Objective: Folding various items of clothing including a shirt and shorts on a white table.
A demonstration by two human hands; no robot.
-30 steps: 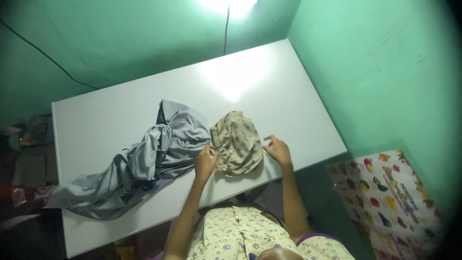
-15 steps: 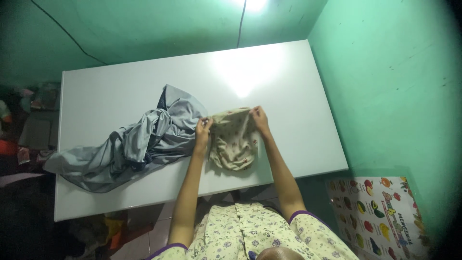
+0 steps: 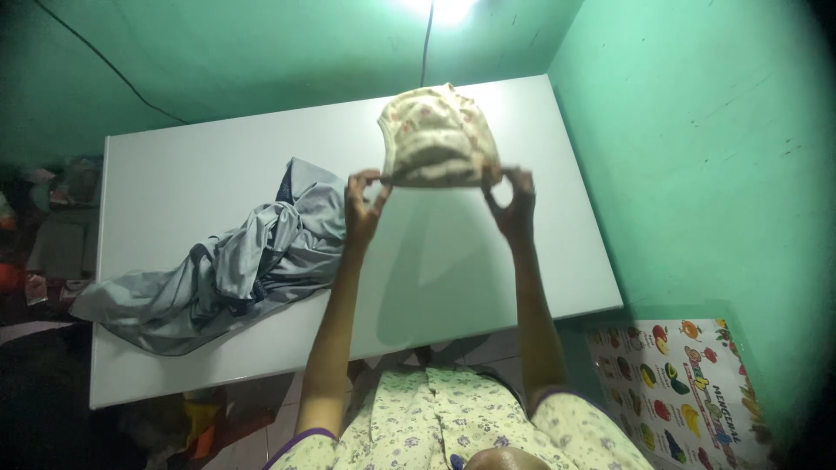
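Two hands are up in the air: your left hand [image 3: 364, 202] and right hand [image 3: 514, 198] pinch the little flowery cloth [image 3: 438, 139] by its bottom edge, above the white table [image 3: 470, 261]. Farther left, gray clothes [image 3: 235, 261] lie on it.

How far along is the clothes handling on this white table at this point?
Nothing looks finished: no folded piece shows on the white table. In hand: the left hand and right hand hold the small cream floral garment up off the table by its lower edge, stretched between them. Left: that garment is unfolded, and the grey garment lies crumpled, one end hanging over the table's edge.
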